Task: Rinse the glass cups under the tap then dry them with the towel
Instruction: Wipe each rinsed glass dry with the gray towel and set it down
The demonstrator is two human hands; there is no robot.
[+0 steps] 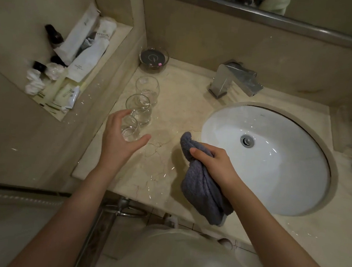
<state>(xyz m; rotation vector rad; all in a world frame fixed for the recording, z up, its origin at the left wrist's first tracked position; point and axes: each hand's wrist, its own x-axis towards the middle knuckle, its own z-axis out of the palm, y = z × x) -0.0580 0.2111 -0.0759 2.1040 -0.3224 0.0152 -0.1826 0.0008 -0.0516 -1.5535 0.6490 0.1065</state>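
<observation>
Head view: I look down at a marble counter (pixel 173 104) with a white sink (pixel 271 181) set toward its right side.
Left hand: my left hand (pixel 120 137) is spread wide, fingers and thumb curved around the nearest glass (pixel 130 130) near the counter's left edge; whether the skin touches the glass I cannot tell.
Right hand: my right hand (pixel 212 161) is closed in a fist around a grey towel (pixel 202 189), which bunches above my thumb and hangs down over the counter's front edge, just left of the sink.
Glasses: three clear cups stand upright in a row along the left edge; behind the nearest comes the middle glass (pixel 139 109), close against it, then the far glass (pixel 147 88).
Tap: a square chrome tap (pixel 235 79) sits at the back edge, its spout over the sink's rim.
Dish: a small glass dish (pixel 154 57) with a dark bottom stands in the back left corner.
Shelf: a recessed shelf (pixel 119 37) to the left holds white packets and small dark bottles.
</observation>
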